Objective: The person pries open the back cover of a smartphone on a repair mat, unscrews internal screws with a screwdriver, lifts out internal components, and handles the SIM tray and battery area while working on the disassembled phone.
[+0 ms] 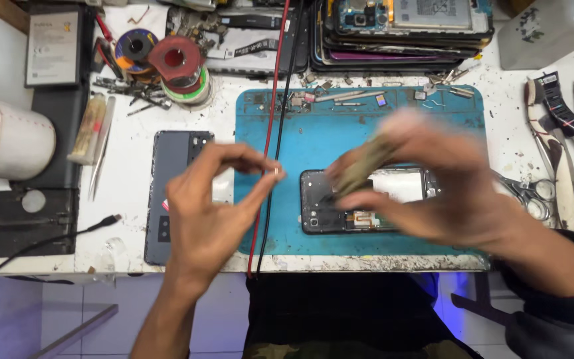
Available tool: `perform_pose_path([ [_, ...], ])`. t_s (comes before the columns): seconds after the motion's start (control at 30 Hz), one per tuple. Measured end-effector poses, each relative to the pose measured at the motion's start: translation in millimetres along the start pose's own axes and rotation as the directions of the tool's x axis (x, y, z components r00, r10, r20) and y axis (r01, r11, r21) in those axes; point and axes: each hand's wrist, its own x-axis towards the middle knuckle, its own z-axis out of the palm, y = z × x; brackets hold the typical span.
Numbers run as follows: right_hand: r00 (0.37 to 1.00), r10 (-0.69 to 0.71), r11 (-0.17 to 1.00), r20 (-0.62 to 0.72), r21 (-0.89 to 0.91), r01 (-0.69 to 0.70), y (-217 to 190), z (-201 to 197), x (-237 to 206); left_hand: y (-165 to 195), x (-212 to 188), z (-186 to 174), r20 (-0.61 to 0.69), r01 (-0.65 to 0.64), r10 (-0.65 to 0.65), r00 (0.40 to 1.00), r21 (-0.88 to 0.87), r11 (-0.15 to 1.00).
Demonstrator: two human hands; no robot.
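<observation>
Left hand (214, 199) pinches 1 tiny part (278, 173) beside the opened phone (367, 199) on the blue mat (287, 133); right hand (426, 193), blurred, grips a brush (360, 166). Best to brush lightly, part held steady.

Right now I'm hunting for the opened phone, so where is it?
In the head view, the opened phone lies on the blue mat, right of centre, beneath the blurred right hand and right of the red and black wires.
</observation>
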Motion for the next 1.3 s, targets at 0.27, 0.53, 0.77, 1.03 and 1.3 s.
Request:
perform_pose_path([
  [0.27,0.979,0.085,0.926,-0.186,0.376,-0.009,1,-2,-43,10,-41,29,0.039,-0.129,0.136,0.990,-0.140,0.982],
  [0.53,0.808,0.431,-0.025,0.401,0.901,-0.433,-7,-19,-70,20,-46,31,0.069,-0.113,0.125,0.990,-0.161,0.981],
  [0.77,0.836,0.481,0.552,0.264,0.650,-0.523,-5,4,-83,18,-49,33,0.078,-0.042,0.059,0.995,-0.205,0.978],
  [1.03,0.788,0.476,0.549,0.390,0.568,-0.613,-39,-25,-13,13,-51,41,0.046,0.050,-0.040,0.998,-0.265,0.963],
  [1.3,0.790,0.513,0.296,0.336,0.795,-0.530,-2,0,-59,22,-45,40,0.103,0.113,-0.095,0.990,-0.190,0.975],
])
